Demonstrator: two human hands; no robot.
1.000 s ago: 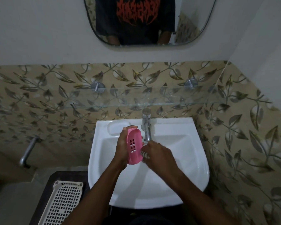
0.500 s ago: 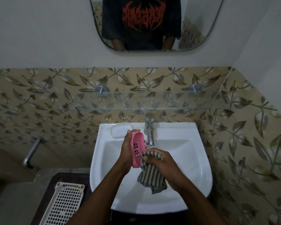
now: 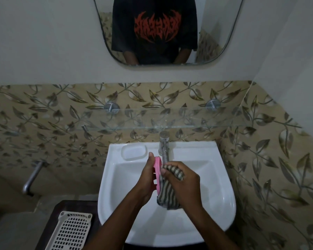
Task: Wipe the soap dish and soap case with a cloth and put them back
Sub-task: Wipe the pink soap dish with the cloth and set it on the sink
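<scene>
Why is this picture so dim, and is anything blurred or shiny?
Head view: weak light darkens the striped cloth and the corners; soft glare streaks the sink's right wall; the pink soap dish and tap look sharp, no motion blur.

The mirror (image 3: 219, 18) reflects a black T-shirt (image 3: 152, 49) with short, loose sleeves and a jagged red print (image 3: 157, 27) across the chest — spiky lettering, too tangled to read. Below the sleeves the arms are bare — forearms unclothed down to the left hand (image 3: 147, 179) and right hand (image 3: 184, 183).
</scene>
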